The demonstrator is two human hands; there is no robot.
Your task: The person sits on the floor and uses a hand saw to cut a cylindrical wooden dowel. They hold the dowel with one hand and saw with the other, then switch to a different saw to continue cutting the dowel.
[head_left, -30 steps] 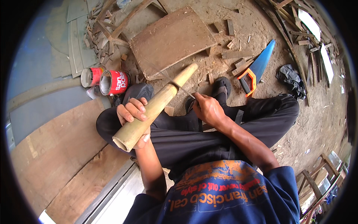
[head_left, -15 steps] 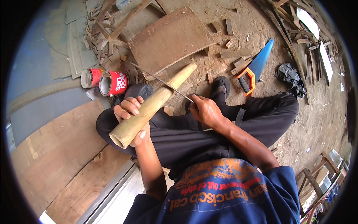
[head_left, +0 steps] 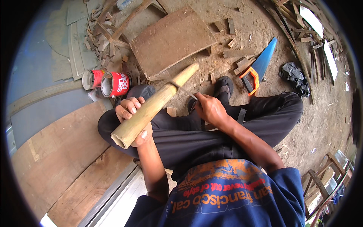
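Tube (head_left: 148, 109) slants over the lap (head_left: 185, 145), open end near and left, narrow end far and right! Left hand (head_left: 129, 108) clamps its fingers round the near part. And the right hand (head_left: 211, 109), fingers curled tight on a thin metal tool (head_left: 188, 92), has it across the tube's far half. Saw (head_left: 265, 60) on the ground, right; red cans (head_left: 120, 84), left.
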